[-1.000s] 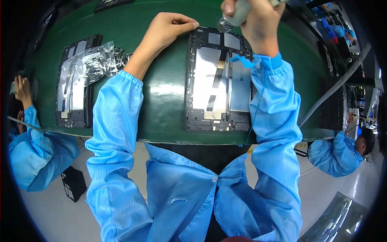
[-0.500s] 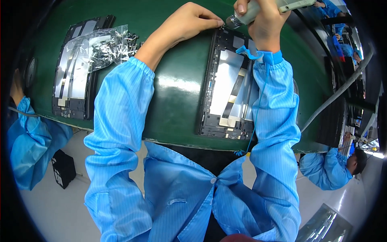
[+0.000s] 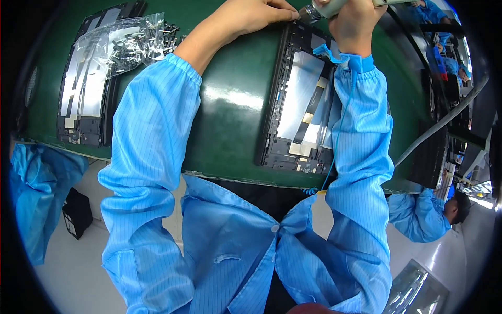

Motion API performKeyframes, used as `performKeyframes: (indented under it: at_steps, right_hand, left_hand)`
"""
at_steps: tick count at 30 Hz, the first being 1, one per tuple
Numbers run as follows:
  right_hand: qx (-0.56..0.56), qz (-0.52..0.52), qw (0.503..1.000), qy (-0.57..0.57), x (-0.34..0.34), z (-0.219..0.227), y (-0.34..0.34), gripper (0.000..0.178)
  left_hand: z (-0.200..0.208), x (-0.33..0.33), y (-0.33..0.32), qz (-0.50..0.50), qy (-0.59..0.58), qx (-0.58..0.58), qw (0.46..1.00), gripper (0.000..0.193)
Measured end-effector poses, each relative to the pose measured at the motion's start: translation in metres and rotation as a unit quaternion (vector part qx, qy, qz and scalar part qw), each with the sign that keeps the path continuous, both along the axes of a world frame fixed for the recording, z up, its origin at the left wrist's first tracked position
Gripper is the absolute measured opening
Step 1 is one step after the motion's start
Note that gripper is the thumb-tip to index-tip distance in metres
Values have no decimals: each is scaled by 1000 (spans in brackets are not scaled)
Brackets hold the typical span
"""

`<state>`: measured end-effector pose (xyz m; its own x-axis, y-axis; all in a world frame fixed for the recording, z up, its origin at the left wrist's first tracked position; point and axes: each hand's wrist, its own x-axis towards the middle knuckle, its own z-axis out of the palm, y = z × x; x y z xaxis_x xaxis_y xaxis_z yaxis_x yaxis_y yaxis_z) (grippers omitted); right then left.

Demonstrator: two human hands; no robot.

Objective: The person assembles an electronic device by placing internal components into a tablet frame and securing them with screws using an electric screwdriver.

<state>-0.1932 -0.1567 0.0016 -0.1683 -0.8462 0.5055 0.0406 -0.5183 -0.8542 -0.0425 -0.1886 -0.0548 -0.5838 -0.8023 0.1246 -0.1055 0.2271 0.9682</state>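
My right hand (image 3: 355,21) grips a pale powered screwdriver (image 3: 330,7), its metal nose pointing left and down. The tool is partly cut off by the top of the picture. At its nose, my left hand (image 3: 246,17) is closed, thumb and fingertips pinched together; whatever they hold is too small to make out. Both hands meet at the far end of an opened flat black electronic device (image 3: 299,97), which has silver plates and dark ribbon strips inside. A blue wrist strap (image 3: 357,64) with a thin cord circles my right wrist.
On the left of the green table (image 3: 225,131) lies a second opened device (image 3: 86,99). A clear plastic bag (image 3: 128,47) of small metal parts rests on it, with loose parts beside the bag. A grey cable (image 3: 444,120) runs at the right. Other people (image 3: 423,214) sit nearby.
The table and both devices appear higher in the picture. My hands stay together at the device's far end, the screwdriver still in my right hand. A person's hand at the far left has left view.
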Motion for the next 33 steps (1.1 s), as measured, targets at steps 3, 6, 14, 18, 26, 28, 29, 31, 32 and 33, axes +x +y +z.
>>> performKeyframes:
  at_steps: [3,6,14,18,26,28,29,31,32,33]
  right_hand:
    - [6,-4,1000,4,-1,-1,0,20]
    - [2,-6,1000,-15,0,-2,0,19]
    - [-11,40,999,20,0,-3,-4,9]
    - [98,187,949,-233,-2,-1,-2,10]
    - [-13,27,998,47,5,3,-11,15]
    - [-9,13,999,45,3,-1,-11,15]
    - [-20,11,996,82,-13,-13,-20,11]
    - [19,-13,998,61,3,5,-4,13]
    - [-7,-15,999,-39,11,3,-6,12]
    - [-15,-1,1000,-24,8,2,-5,14]
  left_hand:
    - [-5,-1,-2,-9,31,-45,998,12]
    - [-5,-1,-1,-5,31,-35,999,11]
    - [-1,-2,3,8,1,6,1000,13]
    - [-2,-3,3,17,-20,9,1000,15]
    - [-37,3,-11,98,10,-80,992,22]
    - [-19,0,12,231,-87,-269,931,27]
    - [-10,-3,31,219,-90,-252,938,28]
    - [7,3,78,202,-161,-110,960,48]
    - [3,2,96,190,-204,-130,951,64]
    - [-1,-4,113,225,-238,-173,929,78]
